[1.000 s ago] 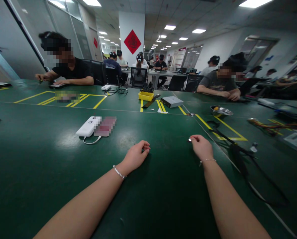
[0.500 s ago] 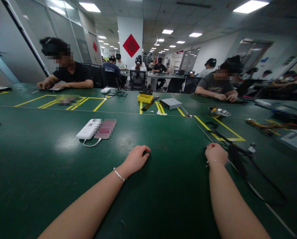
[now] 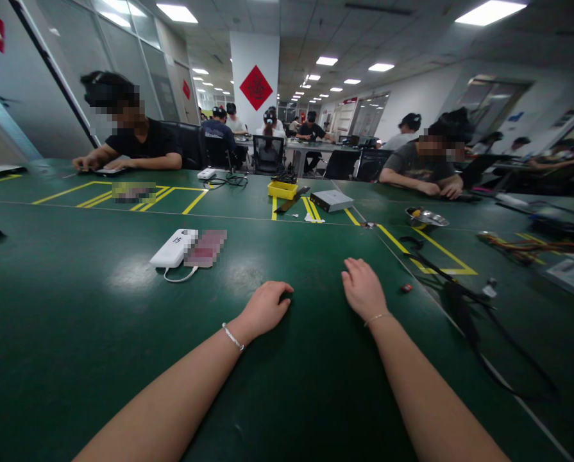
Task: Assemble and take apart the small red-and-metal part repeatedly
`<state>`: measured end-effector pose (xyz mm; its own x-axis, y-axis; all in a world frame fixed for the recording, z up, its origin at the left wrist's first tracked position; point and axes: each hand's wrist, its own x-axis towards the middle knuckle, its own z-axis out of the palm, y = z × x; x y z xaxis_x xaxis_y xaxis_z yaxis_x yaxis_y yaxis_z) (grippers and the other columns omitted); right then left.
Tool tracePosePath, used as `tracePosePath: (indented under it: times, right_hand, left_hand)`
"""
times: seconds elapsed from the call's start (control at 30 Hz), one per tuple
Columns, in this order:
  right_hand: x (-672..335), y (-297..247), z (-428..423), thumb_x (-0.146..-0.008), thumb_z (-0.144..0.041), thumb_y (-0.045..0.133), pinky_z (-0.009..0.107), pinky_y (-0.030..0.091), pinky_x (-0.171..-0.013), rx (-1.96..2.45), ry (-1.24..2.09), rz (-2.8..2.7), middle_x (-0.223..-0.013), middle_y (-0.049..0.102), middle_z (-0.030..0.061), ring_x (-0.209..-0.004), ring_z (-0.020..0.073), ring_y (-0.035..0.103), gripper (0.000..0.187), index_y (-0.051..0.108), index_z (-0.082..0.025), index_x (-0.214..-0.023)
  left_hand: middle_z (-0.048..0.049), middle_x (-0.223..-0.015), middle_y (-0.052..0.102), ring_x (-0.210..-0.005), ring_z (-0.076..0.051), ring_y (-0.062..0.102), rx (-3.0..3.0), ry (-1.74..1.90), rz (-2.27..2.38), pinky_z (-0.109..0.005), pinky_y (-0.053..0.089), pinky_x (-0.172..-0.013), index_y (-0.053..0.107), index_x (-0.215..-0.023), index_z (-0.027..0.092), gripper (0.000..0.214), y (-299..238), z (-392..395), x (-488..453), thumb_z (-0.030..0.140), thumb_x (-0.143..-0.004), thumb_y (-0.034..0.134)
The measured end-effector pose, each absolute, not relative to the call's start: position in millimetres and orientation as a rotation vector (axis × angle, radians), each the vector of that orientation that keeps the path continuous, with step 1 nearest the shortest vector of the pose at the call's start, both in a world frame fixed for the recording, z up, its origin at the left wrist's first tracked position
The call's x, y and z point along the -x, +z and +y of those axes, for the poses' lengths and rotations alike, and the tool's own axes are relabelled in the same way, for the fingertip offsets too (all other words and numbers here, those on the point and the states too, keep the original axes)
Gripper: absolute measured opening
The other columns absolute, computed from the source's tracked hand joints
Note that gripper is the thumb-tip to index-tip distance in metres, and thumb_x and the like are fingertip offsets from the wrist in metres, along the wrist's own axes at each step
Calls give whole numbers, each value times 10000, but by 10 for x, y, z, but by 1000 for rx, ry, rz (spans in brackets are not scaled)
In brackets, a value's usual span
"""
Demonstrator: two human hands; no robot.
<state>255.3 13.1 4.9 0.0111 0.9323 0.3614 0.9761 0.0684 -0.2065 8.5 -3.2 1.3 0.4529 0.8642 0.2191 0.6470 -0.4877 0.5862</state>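
Note:
My left hand (image 3: 266, 308) rests on the green tabletop (image 3: 287, 372), its fingers loosely curved and the thumb apart from them. Nothing shows in it. Over to the right, my right hand (image 3: 363, 289) is above or on the table with its fingers stretched forward, holding nothing that I can see. A small dark red object (image 3: 406, 289) lies to the right of that hand, apart from it; its kind is too small to make out. Left of my left hand lies a white power bank (image 3: 174, 249), its short white cable (image 3: 181, 277) looping beside a blurred pinkish rectangular thing (image 3: 206, 249).
Black cables (image 3: 460, 308) run along the right side. Farther back are a yellow tray (image 3: 282, 190), a grey metal box (image 3: 332, 200), a shiny metal bowl (image 3: 426, 218) and bundled coloured wires (image 3: 512, 247). Two people sit across the table; yellow tape marks its far part.
My right hand has moved left, away from the cables, and its fingers have opened out. The small dark red object now shows where that hand was. My left hand stays put.

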Motion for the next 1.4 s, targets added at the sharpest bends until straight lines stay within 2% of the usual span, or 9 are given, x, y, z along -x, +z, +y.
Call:
tracePosePath:
  times: [0.13,0.3,0.5,0.57,0.67,0.8,1.1,1.23,1.4]
  right_hand:
    - [-1959,-27,-5,-800,-354,337,454,179,-978,1561,145,-2275,-1314,356,51,-1234,229,218,451,382,-226,-1230]
    - [-1848,-51,-72,-793,-407,352,487,155,-972,1493,306,-2417,-1306,371,15,-1226,232,236,426,398,-313,-1205]
    - [-2687,94,86,-763,-168,342,468,260,-908,2079,-226,-1971,-1218,450,121,-1146,277,334,421,472,-201,-1162]
    - [-3040,95,93,-739,-128,333,454,325,-847,2300,-300,-1759,-1195,456,149,-1103,298,371,435,500,-181,-1137]
    - [-3423,42,71,-702,-129,359,427,387,-760,2514,-203,-1552,-1166,469,153,-1019,317,439,449,524,-188,-1115]
    - [-3598,-32,80,-655,-123,400,388,419,-681,2576,-40,-1481,-1054,530,150,-891,287,518,401,606,-200,-989]
    - [-3569,-4,123,-752,-263,360,376,421,-707,2618,-33,-1320,-1014,567,148,-899,279,531,347,566,-183,-1020]
    - [-3549,30,115,-780,-303,330,371,419,-690,2620,42,-1248,-984,577,130,-886,273,532,342,547,-210,-1028]
    - [-3543,44,116,-784,-293,326,362,409,-666,2614,100,-1169,-926,581,119,-864,262,527,319,533,-221,-1015]
  left_hand:
    - [-100,-1263,413,-1169,-224,349,-2415,679,1380,-391,249,-980,372,-1210,172,477,-50,-39,-93,273,-755,473]
    - [-89,-1307,364,-1222,-263,260,-2494,494,1438,-473,184,-987,414,-1185,206,423,-123,-29,-83,364,-792,403]
    - [-77,-1313,357,-1228,-266,246,-2491,489,1415,-478,175,-989,416,-1189,224,430,-103,-23,-54,392,-795,385]
    - [-77,-1315,353,-1229,-264,244,-2497,479,1410,-476,174,-990,411,-1194,223,435,-94,-28,-48,397,-797,375]
    - [-73,-1315,352,-1228,-263,248,-2498,472,1408,-475,174,-990,411,-1192,230,433,-90,-35,-41,400,-796,375]
    - [-67,-1317,350,-1229,-260,246,-2488,471,1419,-472,173,-992,415,-1186,235,425,-86,-34,-41,392,-792,386]
    - [-57,-1321,340,-1230,-253,242,-2516,448,1426,-468,172,-996,403,-1193,239,431,-113,-12,-45,403,-795,377]
    - [-54,-1322,337,-1233,-249,237,-2527,434,1439,-459,176,-998,401,-1194,241,436,-138,-7,-41,417,-798,358]
    - [-55,-1322,339,-1235,-250,233,-2519,446,1412,-464,172,-997,399,-1196,243,438,-126,-7,-33,422,-799,349]
